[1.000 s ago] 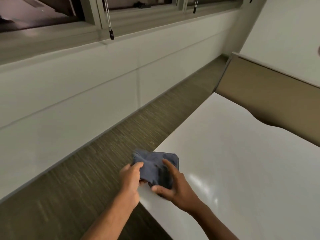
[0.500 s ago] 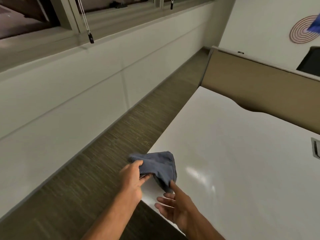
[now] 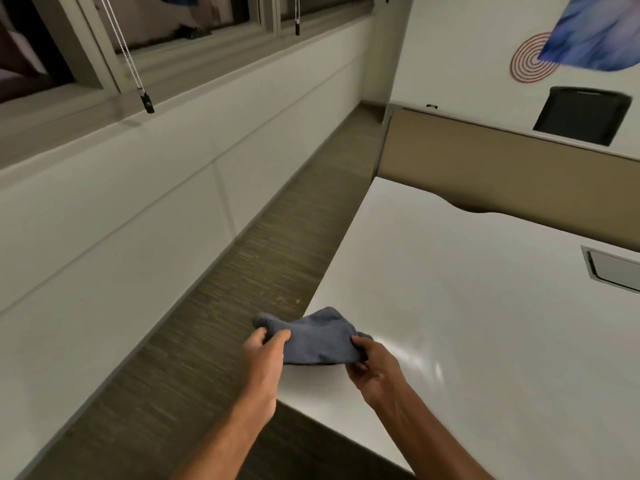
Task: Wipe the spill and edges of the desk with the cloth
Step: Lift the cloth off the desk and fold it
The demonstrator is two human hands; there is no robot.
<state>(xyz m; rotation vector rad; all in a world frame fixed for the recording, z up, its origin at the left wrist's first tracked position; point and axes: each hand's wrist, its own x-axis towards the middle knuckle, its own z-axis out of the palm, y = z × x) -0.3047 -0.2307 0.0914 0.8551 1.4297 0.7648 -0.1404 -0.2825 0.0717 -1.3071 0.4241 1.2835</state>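
cloth hangs stretched over the desk corner; your left hand and right hand each pinch 1 end. looks like refolding; next, press it flat and wipe along the edge.

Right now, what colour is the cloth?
Dark blue-grey cloth, plain, no pattern; clearest in the head view.

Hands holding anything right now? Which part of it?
Yes: the grey-blue cloth, held over the near corner of the desk. The left hand pinches its left end, the right hand its right end.
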